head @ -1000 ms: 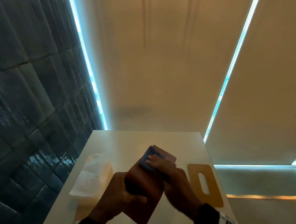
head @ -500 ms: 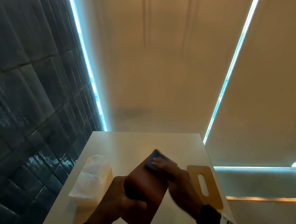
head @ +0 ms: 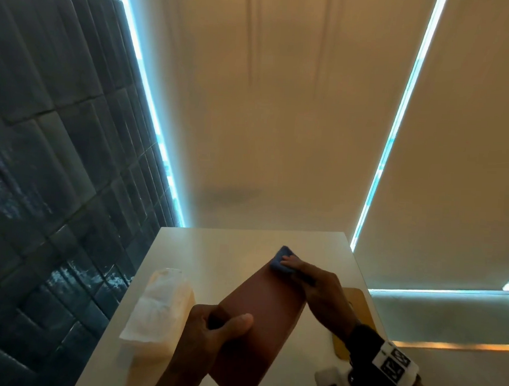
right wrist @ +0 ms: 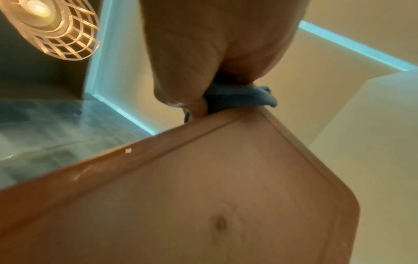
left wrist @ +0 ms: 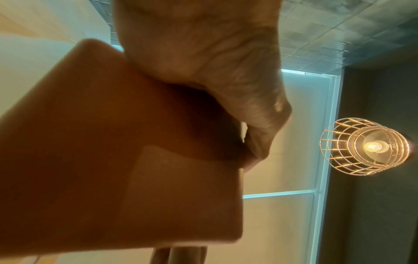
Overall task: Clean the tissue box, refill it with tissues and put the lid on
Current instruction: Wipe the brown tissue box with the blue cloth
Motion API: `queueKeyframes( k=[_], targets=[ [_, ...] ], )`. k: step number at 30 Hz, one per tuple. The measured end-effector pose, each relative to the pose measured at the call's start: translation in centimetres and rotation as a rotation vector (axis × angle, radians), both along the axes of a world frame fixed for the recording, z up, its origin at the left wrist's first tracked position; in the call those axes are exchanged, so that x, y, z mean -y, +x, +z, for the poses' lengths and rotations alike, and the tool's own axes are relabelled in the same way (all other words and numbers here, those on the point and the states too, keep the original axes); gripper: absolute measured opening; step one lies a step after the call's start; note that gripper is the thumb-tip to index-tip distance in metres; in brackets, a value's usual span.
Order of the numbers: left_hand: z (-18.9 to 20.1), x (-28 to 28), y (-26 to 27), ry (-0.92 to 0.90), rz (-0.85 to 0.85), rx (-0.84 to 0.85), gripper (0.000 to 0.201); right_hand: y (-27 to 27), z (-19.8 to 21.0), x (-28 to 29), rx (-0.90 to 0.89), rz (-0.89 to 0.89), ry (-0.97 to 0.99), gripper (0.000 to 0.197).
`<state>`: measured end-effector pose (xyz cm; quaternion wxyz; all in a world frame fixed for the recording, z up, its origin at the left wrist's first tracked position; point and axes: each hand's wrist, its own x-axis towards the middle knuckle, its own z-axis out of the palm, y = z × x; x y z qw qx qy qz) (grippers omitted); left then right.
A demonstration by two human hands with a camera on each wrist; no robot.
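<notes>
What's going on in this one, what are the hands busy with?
A person is wiping a brown tissue box held above a white table. The left hand grips its near end, while the right hand presses a blue cloth against the far end. The pack of tissues lies on the table to the left and the wooden lid to the right, so refilling hasn't begun.

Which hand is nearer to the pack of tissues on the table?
Left. The left hand grips the box beside the tissues; the right hand is beyond the box.
</notes>
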<state>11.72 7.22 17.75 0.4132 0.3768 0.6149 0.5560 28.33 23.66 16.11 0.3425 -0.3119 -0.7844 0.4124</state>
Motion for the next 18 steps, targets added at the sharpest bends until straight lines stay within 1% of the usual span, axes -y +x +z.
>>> queueKeyframes(
  k=[2, 4, 6, 8, 9, 11, 14, 16, 18],
  targets=[
    [-0.1, 0.1, -0.1, 0.007, -0.002, -0.022, 0.049, 0.5, -0.2, -0.1, -0.023, -0.065, -0.09, 0.038],
    [-0.3, 0.1, -0.3, -0.008, -0.026, -0.005, 0.048, 0.9, -0.6, 0.0, -0.148, -0.12, -0.218, 0.037],
    [-0.6, 0.1, -0.6, -0.044, -0.088, 0.013, 0.045, 1.1, -1.0, 0.3, -0.302, -0.17, -0.373, 0.034],
    [-0.9, 0.0, -0.9, -0.096, -0.171, 0.032, 0.04, 1.3, -1.7, 0.5, -0.394, -0.213, -0.455, 0.031],
    [-0.9, 0.0, -1.0, -0.119, -0.216, 0.037, 0.041, 1.4, -2.0, 0.5, -0.423, -0.223, -0.471, 0.03],
    [-1.2, -0.2, -1.5, -0.172, -0.28, 0.02, 0.052, 1.6, -2.1, 0.7, -0.463, -0.235, -0.494, 0.029],
    [-1.1, -0.3, -1.9, -0.212, -0.382, -0.017, 0.054, 1.9, -1.1, 1.3, -0.489, -0.215, -0.476, 0.028],
    [-1.2, -0.6, -1.9, -0.248, -0.44, -0.061, 0.058, 2.0, 0.1, 2.2, -0.506, -0.135, -0.442, 0.027],
    [-1.3, -1.0, -1.7, -0.288, -0.45, -0.089, 0.058, 1.9, 1.2, 3.4, -0.49, -0.027, -0.419, 0.032]
  ],
)
